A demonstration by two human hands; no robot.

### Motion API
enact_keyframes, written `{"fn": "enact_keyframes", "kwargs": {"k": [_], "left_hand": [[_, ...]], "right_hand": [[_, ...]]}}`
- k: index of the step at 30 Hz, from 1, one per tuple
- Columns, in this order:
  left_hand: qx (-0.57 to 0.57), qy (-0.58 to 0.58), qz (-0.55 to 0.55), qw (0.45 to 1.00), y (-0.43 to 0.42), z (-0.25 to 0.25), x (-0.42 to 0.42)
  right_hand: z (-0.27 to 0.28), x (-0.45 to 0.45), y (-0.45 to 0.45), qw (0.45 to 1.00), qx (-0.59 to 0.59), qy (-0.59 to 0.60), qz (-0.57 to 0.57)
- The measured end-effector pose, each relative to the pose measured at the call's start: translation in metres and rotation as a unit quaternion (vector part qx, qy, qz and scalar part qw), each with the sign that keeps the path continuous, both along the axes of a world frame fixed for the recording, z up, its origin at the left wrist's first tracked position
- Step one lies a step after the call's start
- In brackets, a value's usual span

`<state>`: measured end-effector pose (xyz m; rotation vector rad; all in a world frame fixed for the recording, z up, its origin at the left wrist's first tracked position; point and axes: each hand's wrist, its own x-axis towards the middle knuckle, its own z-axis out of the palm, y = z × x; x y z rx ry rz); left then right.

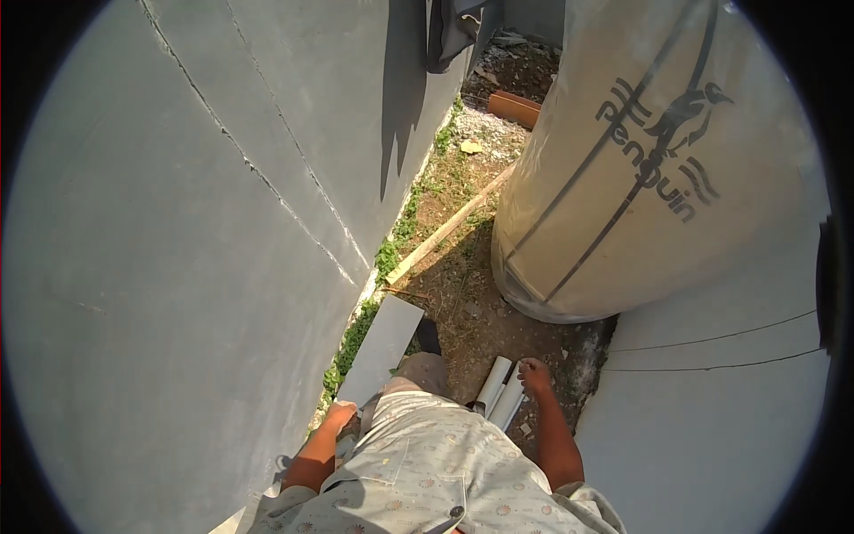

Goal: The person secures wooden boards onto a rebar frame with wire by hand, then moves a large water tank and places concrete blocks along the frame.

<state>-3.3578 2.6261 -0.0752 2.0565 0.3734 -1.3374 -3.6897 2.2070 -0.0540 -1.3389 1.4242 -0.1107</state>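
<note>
My left hand (341,415) is low at the left of my body, at the near corner of a flat grey panel (381,347). Its fingers look closed, but I cannot tell whether they grip the panel. My right hand (535,377) is curled closed, beside the upper end of a white pipe (510,400). Whatever is in its fingers, if anything, is too small to make out. Another white pipe (494,381) lies alongside, with a dark strip between the two. My patterned shirt hides their lower ends.
A grey wall (196,267) with two long grooves rises at left. A large plastic-wrapped tank (614,196) stands at right, by a pale wall (703,400). A wooden strip (449,224) lies across the dirt ahead. A reddish block (514,109) and dark cloth (452,36) are farther off.
</note>
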Motion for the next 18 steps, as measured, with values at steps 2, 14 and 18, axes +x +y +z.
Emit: {"fn": "enact_keyframes", "kwargs": {"k": [2, 14, 18], "left_hand": [[-0.022, -0.041, -0.033, 0.998, -0.071, -0.016, 0.044], [-0.146, -0.044, -0.096, 0.984, -0.403, 0.022, 0.254], [-0.142, -0.069, -0.125, 0.98, -0.496, 0.033, 0.311]], "right_hand": [[0.011, 0.04, -0.052, 1.0, -0.014, 0.007, -0.015], [0.048, 0.224, -0.24, 0.995, -0.034, -0.083, 0.05], [0.073, 0.32, -0.312, 0.978, -0.083, -0.131, 0.143]]}}
